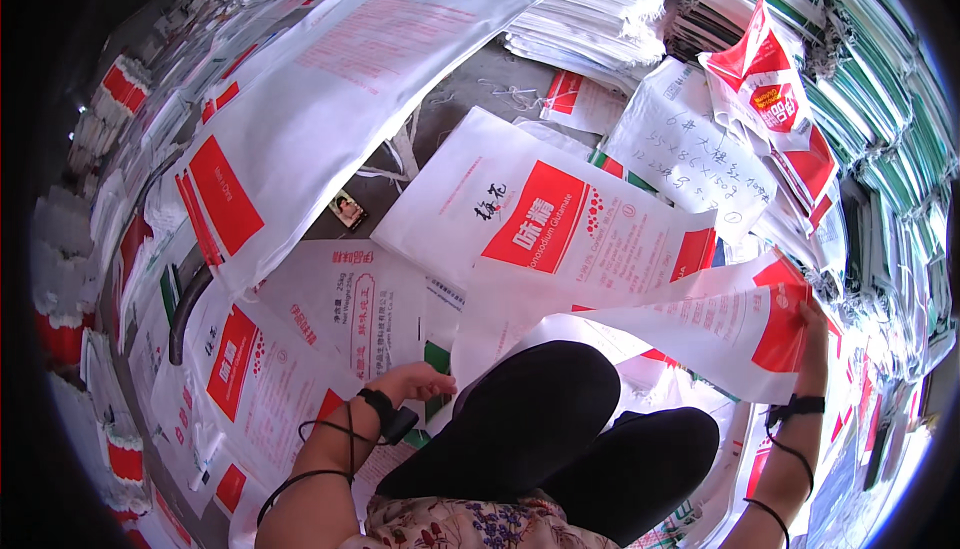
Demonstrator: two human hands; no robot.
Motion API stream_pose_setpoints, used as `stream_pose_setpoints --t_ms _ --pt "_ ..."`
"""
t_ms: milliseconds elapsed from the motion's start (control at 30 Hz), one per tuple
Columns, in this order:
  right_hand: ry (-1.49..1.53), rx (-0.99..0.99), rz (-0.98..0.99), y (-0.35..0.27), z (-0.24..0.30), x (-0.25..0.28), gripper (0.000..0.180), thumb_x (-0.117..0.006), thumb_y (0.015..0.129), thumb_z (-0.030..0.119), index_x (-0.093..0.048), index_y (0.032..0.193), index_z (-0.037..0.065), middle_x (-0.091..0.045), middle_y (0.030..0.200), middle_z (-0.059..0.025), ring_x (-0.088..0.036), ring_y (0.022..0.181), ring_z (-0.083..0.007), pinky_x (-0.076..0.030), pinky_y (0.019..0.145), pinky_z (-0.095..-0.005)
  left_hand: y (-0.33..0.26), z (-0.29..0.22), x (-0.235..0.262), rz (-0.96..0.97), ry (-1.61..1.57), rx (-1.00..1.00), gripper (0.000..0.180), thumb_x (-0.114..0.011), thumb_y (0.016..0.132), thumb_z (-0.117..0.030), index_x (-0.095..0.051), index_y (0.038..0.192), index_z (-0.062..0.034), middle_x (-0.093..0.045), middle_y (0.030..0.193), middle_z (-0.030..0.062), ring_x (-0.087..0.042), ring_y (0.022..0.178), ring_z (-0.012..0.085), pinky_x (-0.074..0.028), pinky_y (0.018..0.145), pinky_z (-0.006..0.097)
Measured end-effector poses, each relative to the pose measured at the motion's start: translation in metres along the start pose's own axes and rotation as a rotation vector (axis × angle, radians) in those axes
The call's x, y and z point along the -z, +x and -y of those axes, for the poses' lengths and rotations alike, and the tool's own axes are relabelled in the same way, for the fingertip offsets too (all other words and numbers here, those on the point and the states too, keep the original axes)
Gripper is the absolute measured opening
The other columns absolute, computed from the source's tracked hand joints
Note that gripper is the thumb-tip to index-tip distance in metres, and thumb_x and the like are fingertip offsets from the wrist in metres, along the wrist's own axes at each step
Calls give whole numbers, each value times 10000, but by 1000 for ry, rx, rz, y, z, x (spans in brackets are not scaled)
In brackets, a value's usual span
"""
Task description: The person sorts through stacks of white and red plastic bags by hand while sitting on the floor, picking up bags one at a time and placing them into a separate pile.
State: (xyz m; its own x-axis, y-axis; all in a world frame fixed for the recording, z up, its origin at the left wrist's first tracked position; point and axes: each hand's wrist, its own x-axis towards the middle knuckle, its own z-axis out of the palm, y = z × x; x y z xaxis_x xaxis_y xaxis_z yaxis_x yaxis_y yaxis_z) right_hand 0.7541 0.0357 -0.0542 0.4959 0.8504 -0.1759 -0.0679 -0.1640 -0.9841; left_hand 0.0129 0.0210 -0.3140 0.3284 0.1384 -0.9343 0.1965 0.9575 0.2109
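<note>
A white woven sack [700, 329] with red panels lies across my knees, its near edge curling up. My right hand [813, 327] grips its right end, fingers closed over the red-printed corner. My left hand [428, 381] is beside my left thigh, its fingers pinched together at the sack's left edge. Just beyond, a flat white sack [430, 199] with a red block rests on top of others. A large white sack [350, 89] with a red rectangle slants across the upper left, over a metal frame. Dark straps and small devices are on both my wrists.
Tall stacks of folded white sacks [595, 19] rise at the back, and green-edged stacks [860, 79] line the right. A white sheet with handwriting [690, 139] lies back right, beside a crumpled red and white bag [760, 79]. Printed sacks [250, 369] spread at left.
</note>
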Motion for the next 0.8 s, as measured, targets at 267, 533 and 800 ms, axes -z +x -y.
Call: stream_pose_setpoints --t_ms 267,533,800 --pt "-37 68 94 29 55 -54 389 -592 971 169 -572 1311 -19 -702 1121 -138 -708 912 -205 -583 800 -315 44 -6 -2 -198 1040 -330 384 -751 796 -313 -721 970 28 -695 831 130 -650 728 250 -506 657 386" --pt "38 199 -60 -3 59 4 520 -616 985 251 -495 1433 17 -647 1253 -115 -649 1058 -207 -524 927 -320 -47 -183 28 -1071 681 -858 236 -736 851 -225 -620 790 -29 -645 641 84 -652 622 225 -499 591 389" --pt "151 -122 94 -10 -109 -107 394 -592 1005 154 -540 1382 49 -668 1249 -74 -666 1060 -197 -557 884 -310 -13 -222 93 -1544 578 -1137 731 -793 805 -214 -461 1403 44 -550 1282 244 -617 1072 352 -501 943 419"
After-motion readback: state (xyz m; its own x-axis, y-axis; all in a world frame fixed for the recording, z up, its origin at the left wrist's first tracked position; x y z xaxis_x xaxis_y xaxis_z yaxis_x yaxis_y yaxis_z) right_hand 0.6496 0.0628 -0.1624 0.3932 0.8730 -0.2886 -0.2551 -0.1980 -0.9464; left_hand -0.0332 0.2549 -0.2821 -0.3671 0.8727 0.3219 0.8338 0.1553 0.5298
